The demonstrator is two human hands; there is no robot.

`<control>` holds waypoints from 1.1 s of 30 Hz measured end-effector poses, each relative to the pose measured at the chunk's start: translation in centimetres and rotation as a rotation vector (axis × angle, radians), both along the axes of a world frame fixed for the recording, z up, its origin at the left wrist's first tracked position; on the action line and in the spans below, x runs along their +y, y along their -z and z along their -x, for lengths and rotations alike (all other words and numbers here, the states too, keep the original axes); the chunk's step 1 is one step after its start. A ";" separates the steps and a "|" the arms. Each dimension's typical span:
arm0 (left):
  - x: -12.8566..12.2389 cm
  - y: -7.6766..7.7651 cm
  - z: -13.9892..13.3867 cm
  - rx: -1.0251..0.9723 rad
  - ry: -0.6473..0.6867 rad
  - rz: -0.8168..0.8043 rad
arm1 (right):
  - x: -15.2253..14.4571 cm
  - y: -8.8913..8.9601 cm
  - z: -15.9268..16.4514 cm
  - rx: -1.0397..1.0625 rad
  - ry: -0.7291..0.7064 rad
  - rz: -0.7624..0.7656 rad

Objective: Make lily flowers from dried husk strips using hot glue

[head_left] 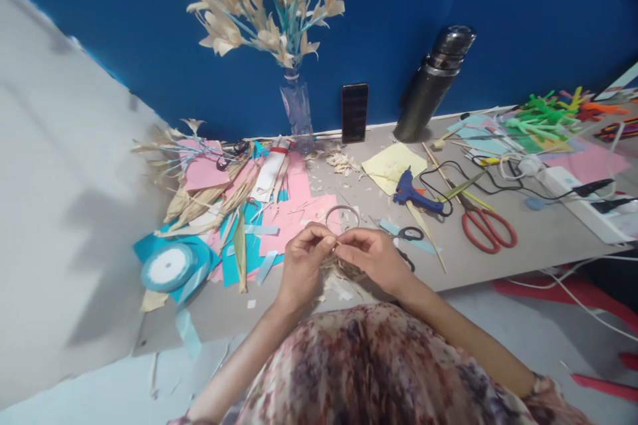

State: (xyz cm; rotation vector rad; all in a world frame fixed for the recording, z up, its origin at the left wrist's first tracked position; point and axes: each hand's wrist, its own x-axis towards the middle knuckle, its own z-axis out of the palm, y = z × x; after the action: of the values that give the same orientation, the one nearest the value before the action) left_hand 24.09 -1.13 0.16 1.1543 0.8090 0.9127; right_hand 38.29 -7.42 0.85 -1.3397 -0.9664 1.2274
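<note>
My left hand and my right hand meet near the table's front edge. Thumb and fingertips of both are pinched together, tip to tip, over something small and thin that the fingers mostly hide. Just beyond them a thin round ring stands out against the pink paper. Dry husk scraps lie under my hands. Close to my right hand are small scissors with black handles, partly covered by that hand.
A blue glue gun, red-handled scissors and a power strip lie to the right. Behind stand a phone, a dark flask and a bottle of husk flowers. A ribbon roll sits left.
</note>
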 end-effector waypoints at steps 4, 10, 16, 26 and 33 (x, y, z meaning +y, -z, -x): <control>-0.1 0.3 0.2 0.001 -0.038 0.018 | 0.1 -0.2 0.3 0.070 -0.066 0.081; -0.2 0.7 0.4 -0.032 -0.089 0.077 | 0.0 0.3 0.0 -0.008 -0.049 0.076; 0.3 0.2 0.9 -0.060 -0.004 0.161 | -0.4 -0.1 -0.8 -0.159 -0.016 -0.006; 1.2 -2.5 3.0 0.251 0.245 -0.362 | -1.1 -1.1 -1.2 -0.640 0.029 -0.138; 1.5 -3.0 2.4 0.411 0.412 -0.737 | -1.2 -1.4 -1.2 -0.698 0.011 -0.136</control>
State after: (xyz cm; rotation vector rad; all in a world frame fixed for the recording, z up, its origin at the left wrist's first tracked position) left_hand 21.69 0.33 3.14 2.1139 0.5174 0.6367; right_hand 39.48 -8.58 2.27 -1.6939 -1.4878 0.6592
